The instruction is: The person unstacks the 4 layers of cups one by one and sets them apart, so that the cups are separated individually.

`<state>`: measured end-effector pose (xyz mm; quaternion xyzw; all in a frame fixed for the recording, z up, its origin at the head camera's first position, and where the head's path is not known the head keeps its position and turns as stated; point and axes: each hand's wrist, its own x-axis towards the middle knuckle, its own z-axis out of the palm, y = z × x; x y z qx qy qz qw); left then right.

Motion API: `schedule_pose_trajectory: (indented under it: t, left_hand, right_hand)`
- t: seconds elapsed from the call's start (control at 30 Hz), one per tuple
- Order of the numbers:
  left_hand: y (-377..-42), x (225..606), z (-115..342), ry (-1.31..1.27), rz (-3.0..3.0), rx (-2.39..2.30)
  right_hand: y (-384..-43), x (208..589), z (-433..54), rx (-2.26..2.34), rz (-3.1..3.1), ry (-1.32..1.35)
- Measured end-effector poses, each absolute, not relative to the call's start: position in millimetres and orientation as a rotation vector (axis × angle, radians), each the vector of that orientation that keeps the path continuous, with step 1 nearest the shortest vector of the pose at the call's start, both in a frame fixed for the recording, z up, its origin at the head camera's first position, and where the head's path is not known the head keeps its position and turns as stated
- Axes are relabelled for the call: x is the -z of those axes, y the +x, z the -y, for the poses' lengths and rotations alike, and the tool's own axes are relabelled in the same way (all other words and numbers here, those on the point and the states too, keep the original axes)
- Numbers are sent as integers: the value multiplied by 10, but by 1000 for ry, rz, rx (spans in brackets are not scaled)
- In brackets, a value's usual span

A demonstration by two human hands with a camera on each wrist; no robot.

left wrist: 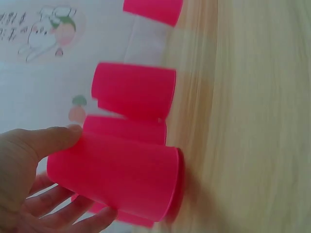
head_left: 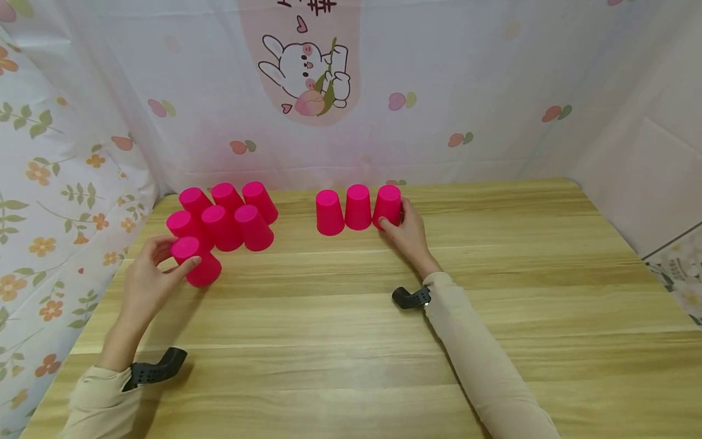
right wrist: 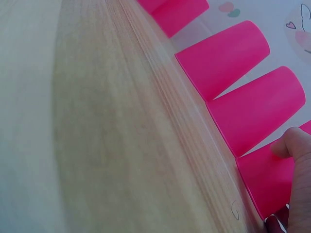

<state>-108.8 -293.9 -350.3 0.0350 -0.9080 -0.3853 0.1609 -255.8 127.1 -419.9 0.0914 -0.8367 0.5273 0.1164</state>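
Note:
Upside-down pink plastic cups stand on the wooden table in two groups. My left hand [head_left: 148,280] holds the nearest cup [head_left: 204,269] of the left group, thumb on one side and fingers round the other. Behind that cup are a middle row of three, including a pink cup [head_left: 222,228], and a back row of three, including another cup [head_left: 260,202]. My right hand [head_left: 408,235] grips the right-end cup [head_left: 388,204] of a separate row of three. Beside it stand the middle cup [head_left: 358,208] and the left-end cup [head_left: 329,213].
The wooden table [head_left: 307,341] runs back to a white printed curtain [head_left: 208,79] with a rabbit picture. Another flowered curtain [head_left: 55,201] hangs along the left edge. Black camera mounts sit on the left wrist [head_left: 159,366] and right wrist [head_left: 411,298].

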Motion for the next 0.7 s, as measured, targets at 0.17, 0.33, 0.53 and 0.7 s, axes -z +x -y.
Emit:
schedule_pose_trajectory:
  t: [0.17,0.33,0.53,0.7]
  left_hand:
    - [-1152,3506,2770,-6,2581,1129]
    - [-1183,3539,2708,-28,2562,1127]
    - [-1129,3552,2786,44,2532,1109]
    - [-1100,3559,2861,114,2545,1057]
  right_hand:
    - [-2560,4193,-1273,-1536,2451,266]
    - [-2571,4219,-1265,-1520,2468,265]
    - [-2570,4203,-1258,-1523,2465,248]
    - [-2577,4203,-1260,-1515,2474,246]
